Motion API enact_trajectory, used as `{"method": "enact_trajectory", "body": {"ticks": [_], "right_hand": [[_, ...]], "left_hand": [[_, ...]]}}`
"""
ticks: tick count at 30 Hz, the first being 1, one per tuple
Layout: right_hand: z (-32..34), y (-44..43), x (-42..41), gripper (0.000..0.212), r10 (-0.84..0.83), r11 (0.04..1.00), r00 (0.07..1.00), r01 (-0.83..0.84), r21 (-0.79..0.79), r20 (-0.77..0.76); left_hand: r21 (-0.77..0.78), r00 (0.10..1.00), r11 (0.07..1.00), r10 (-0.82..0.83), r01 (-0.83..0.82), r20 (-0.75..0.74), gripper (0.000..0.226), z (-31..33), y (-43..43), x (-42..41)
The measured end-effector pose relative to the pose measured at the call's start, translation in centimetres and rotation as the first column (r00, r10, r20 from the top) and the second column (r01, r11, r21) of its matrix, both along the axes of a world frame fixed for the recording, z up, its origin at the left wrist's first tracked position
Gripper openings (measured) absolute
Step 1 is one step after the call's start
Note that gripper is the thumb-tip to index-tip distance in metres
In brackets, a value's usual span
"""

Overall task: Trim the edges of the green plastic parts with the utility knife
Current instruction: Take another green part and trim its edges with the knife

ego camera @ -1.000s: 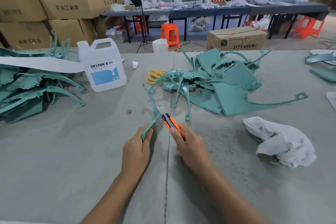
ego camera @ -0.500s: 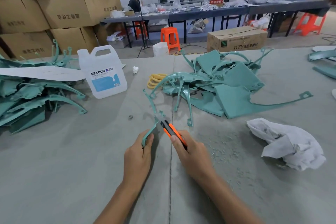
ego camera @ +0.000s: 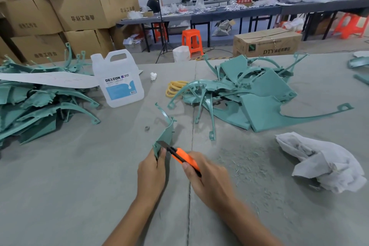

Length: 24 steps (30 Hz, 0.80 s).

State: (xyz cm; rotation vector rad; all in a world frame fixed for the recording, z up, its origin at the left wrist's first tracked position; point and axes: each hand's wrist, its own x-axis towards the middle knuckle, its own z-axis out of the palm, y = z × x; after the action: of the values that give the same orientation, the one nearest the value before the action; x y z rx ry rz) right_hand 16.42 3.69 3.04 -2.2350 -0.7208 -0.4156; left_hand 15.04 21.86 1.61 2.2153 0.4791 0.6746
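At a grey worktable [ego camera: 79,185], a left hand [ego camera: 151,173] grips a green plastic part [ego camera: 166,136] near centre while the right hand [ego camera: 207,181] grasps an orange utility knife [ego camera: 182,157], blade against it; a "DEXCON" jug [ego camera: 119,82] stands far left.

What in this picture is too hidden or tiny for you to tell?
Head view:
- Lower end of the held green part: covered by the left hand.
- Back of the utility knife: wrapped by the right hand.
- The small grey thing: too small to identify.
- The left pile of green parts: cut off by the left edge.
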Motion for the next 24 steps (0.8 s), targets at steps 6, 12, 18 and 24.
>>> {"method": "enact_trajectory", "body": {"ticks": [6,12,18,24], "right_hand": [[0.0,0.4,-0.1,0.040,0.016,0.992,0.999,-0.011,-0.127,0.041],[0.2,0.4,-0.1,0.032,0.014,1.000,1.000,-0.014,-0.012,0.023],[0.2,0.5,0.5,0.022,-0.066,0.998,0.996,0.067,0.020,-0.055],[0.0,0.2,0.3,0.028,-0.055,0.985,0.994,0.069,0.157,-0.091]], "left_hand": [[-0.017,1.000,1.000,-0.019,0.019,-0.010,0.037,0.1,-0.2,0.0],[-0.009,1.000,1.000,-0.019,0.019,0.013,0.039,0.1,-0.2,0.0],[0.039,1.000,0.999,-0.024,0.024,0.011,0.035,0.2,-0.2,0.0],[0.068,1.000,0.997,-0.021,0.021,0.005,0.032,0.2,-0.3,-0.1]]}}
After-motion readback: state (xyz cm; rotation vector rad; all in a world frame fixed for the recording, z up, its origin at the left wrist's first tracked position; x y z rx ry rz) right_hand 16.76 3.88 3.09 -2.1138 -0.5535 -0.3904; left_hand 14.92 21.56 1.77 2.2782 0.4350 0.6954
